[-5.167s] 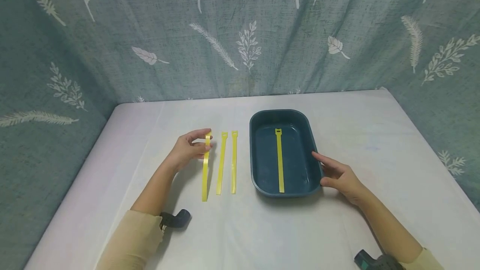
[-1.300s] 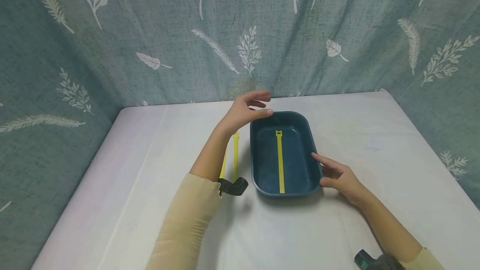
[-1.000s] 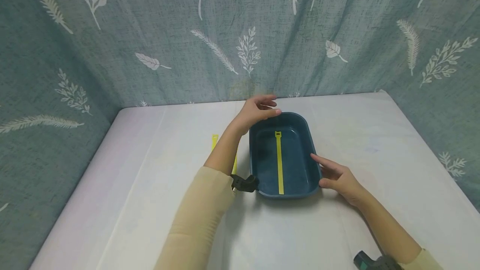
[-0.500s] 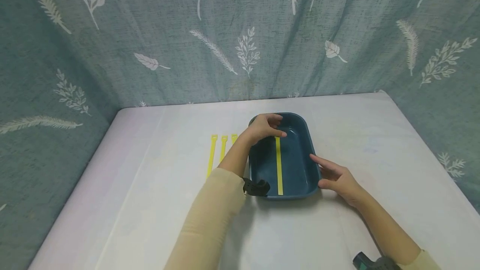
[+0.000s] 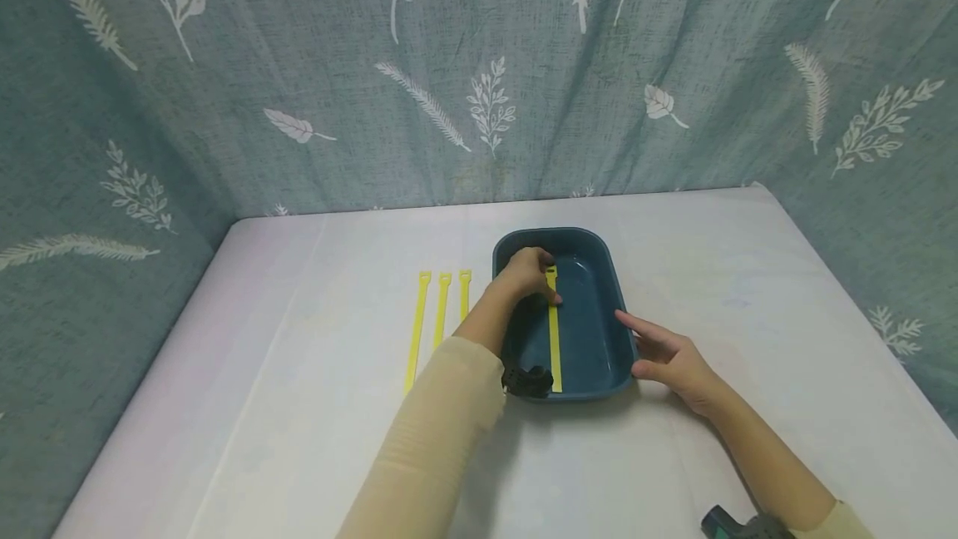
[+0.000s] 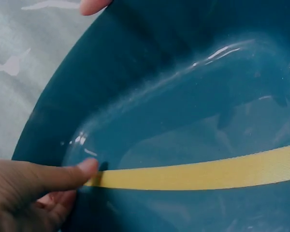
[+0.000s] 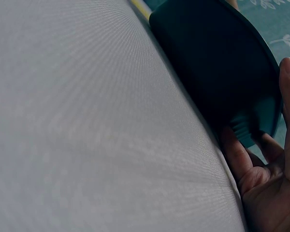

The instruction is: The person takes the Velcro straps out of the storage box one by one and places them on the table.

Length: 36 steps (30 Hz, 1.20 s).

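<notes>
A yellow cable tie (image 5: 555,339) with a slotted head lies lengthwise in a dark teal tray (image 5: 602,314). My left hand (image 5: 524,274) reaches into the tray at the tie's head. In the left wrist view, its thumb overlaps the end of the tie and the curled fingers sit just below; I cannot tell whether they pinch it. My right hand (image 5: 677,364) holds the tray's right side. Its index fingertip reaches over the rim, and the thumb sits near the front corner. The right wrist view shows other fingers bent against the outer wall (image 7: 217,63).
Left of the tray, three more yellow cable ties (image 5: 417,331) lie side by side on the white tabletop (image 5: 299,406), partly behind my left forearm. A leaf-patterned curtain (image 5: 337,65) rises behind the table and along its sides.
My left hand has laid a cable tie left of the others, then moved right over the tray and down to the tie inside. My right hand has kept its place on the tray.
</notes>
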Each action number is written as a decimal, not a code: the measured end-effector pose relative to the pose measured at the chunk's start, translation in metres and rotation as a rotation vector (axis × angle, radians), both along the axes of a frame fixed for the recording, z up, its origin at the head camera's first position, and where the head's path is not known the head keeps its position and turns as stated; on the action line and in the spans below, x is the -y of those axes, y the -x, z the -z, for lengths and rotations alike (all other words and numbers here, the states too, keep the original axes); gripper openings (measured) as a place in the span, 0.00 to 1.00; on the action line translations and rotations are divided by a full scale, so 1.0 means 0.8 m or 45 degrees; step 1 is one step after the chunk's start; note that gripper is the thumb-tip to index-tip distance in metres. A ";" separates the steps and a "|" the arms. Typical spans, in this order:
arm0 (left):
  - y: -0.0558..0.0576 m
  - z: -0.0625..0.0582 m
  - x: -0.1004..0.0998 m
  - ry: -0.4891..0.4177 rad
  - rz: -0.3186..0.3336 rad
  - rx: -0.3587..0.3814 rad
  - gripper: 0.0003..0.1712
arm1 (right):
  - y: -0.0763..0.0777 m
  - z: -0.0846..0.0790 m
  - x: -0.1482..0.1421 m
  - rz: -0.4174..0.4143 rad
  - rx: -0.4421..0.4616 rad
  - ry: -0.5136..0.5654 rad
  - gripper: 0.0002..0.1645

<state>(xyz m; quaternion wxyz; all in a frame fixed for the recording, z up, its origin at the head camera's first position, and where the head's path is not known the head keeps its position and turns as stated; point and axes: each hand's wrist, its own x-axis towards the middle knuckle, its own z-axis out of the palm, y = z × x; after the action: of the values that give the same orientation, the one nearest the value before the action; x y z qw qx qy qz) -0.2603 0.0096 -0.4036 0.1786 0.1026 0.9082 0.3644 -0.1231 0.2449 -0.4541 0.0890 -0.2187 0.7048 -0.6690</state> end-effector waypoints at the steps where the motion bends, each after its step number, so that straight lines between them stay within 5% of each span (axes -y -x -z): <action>1: -0.001 0.001 -0.001 0.022 0.010 -0.018 0.43 | 0.000 0.000 0.000 -0.002 0.000 0.008 0.37; 6: -0.007 0.002 -0.003 0.064 0.010 -0.048 0.43 | 0.000 -0.001 0.000 -0.007 -0.010 0.015 0.37; 14: -0.006 0.003 -0.003 0.005 0.045 -0.039 0.28 | 0.001 0.000 0.000 0.020 -0.018 -0.041 0.37; 26: -0.004 0.009 -0.008 -0.061 0.220 -0.031 0.37 | 0.000 0.000 -0.003 -0.005 -0.011 -0.006 0.37; 36: -0.002 0.008 -0.006 -0.188 0.295 -0.094 0.30 | 0.000 -0.001 -0.002 0.001 -0.004 0.004 0.37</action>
<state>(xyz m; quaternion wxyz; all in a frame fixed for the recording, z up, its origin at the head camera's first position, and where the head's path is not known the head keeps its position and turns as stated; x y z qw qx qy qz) -0.2591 0.0146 -0.4096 0.1777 0.2330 0.8670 0.4031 -0.1228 0.2462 -0.4536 0.0873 -0.2198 0.7040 -0.6697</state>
